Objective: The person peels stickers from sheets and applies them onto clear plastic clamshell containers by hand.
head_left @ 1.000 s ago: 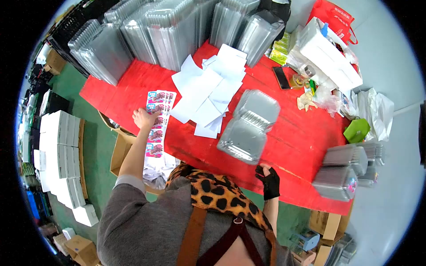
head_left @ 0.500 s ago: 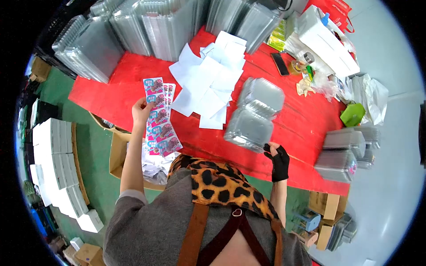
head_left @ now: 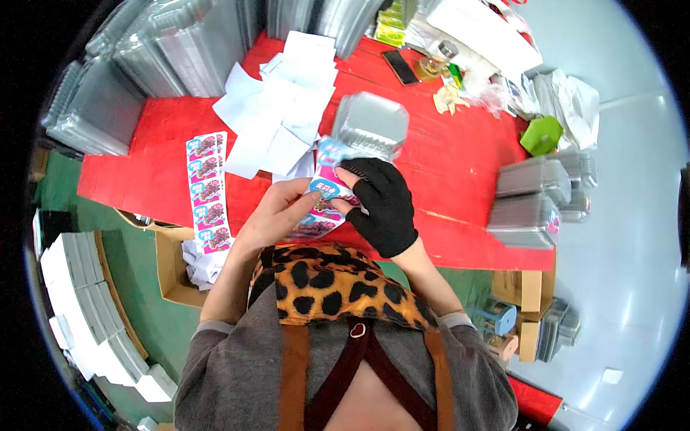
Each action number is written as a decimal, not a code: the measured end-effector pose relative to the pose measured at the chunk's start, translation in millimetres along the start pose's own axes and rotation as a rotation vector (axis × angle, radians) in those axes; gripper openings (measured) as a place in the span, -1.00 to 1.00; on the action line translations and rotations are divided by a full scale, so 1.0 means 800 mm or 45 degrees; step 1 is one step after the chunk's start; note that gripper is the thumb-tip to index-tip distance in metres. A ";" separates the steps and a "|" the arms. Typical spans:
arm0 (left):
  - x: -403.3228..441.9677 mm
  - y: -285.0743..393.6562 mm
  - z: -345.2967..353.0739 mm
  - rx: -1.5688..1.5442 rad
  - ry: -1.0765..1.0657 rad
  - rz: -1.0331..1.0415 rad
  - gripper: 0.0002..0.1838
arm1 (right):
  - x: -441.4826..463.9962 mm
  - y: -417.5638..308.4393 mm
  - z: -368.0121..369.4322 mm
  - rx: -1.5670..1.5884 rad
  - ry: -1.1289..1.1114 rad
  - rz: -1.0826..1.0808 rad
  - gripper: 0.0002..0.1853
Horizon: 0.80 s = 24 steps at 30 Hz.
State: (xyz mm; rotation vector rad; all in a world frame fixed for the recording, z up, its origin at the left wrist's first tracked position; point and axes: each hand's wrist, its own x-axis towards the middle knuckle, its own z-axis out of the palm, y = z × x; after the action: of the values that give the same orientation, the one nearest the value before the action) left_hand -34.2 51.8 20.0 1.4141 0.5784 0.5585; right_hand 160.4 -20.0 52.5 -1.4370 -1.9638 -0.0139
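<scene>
A strip of pink and blue grape-picture stickers is in front of me at the table's near edge. My left hand, bare, pinches its left side between thumb and fingers. My right hand, in a black fingerless glove, closes on the upper part of the same strip; whether one sticker is peeling loose I cannot tell. Just beyond the hands stands a clear plastic clamshell box, its near part hidden by the strip and the glove. More sticker strips lie flat to the left of my left hand.
White paper sheets are heaped mid-table. Stacks of clear boxes line the back left; more box stacks stand at right. A phone, glass jar and green object lie at the back right. A cardboard box sits below the table.
My left hand has brought a sticker strip rightward, off the strips at left. My right hand has moved up and left from the clamshell boxes onto that strip. The view has shifted.
</scene>
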 end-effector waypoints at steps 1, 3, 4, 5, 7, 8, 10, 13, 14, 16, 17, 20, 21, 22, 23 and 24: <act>0.001 0.002 0.009 0.036 -0.027 0.003 -0.77 | -0.011 0.006 0.001 0.070 -0.016 0.072 -0.64; 0.005 -0.002 0.031 0.165 0.046 0.095 -0.84 | -0.030 0.013 -0.001 0.215 -0.051 0.210 -0.65; 0.006 -0.008 0.033 0.306 0.041 0.122 -0.86 | -0.033 0.017 -0.002 0.221 -0.021 0.199 -0.71; 0.007 -0.017 0.035 0.446 0.034 0.150 -0.88 | -0.039 0.021 -0.004 0.280 -0.073 0.244 -0.73; 0.014 -0.025 0.037 0.634 -0.033 0.329 -0.87 | -0.050 0.028 -0.010 0.401 -0.173 0.332 -0.76; 0.010 -0.022 0.036 0.663 -0.074 0.364 -0.91 | -0.055 0.031 -0.013 0.471 -0.194 0.337 -0.77; 0.007 0.002 0.034 0.760 -0.185 0.351 -0.93 | -0.061 0.036 -0.017 0.613 -0.235 0.339 -0.77; 0.006 -0.005 0.026 0.799 -0.287 0.320 -0.91 | -0.064 0.036 -0.018 0.704 -0.342 0.373 -0.75; 0.006 -0.004 0.023 0.847 -0.321 0.295 -0.88 | -0.069 0.039 -0.013 0.766 -0.379 0.407 -0.76; 0.005 0.002 0.017 0.945 -0.387 0.249 -0.84 | -0.078 0.048 -0.006 0.852 -0.413 0.550 -0.79; 0.005 -0.001 0.014 0.910 -0.373 0.263 -0.81 | -0.083 0.054 -0.002 0.896 -0.431 0.622 -0.80; 0.000 -0.008 0.004 0.872 -0.244 0.172 -0.75 | -0.104 0.084 0.010 0.817 -0.198 0.708 -0.83; -0.003 -0.008 0.001 0.903 -0.142 0.056 -0.73 | -0.109 0.093 0.012 0.899 -0.035 0.903 -0.86; -0.005 -0.009 -0.003 0.930 -0.041 -0.060 -0.72 | -0.105 0.098 0.004 0.820 0.084 0.999 -0.86; -0.007 -0.042 -0.019 0.941 0.113 -0.072 -0.74 | -0.098 0.102 -0.003 0.738 0.202 1.093 -0.86; -0.003 -0.051 -0.025 0.760 0.287 -0.108 -0.76 | -0.093 0.104 -0.003 0.576 0.269 0.919 -0.86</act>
State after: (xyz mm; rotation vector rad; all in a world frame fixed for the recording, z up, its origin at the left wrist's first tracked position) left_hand -48.5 61.8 -21.7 1.8867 1.0410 0.5002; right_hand 242.8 -50.8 -16.6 -1.6568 -1.0996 0.5417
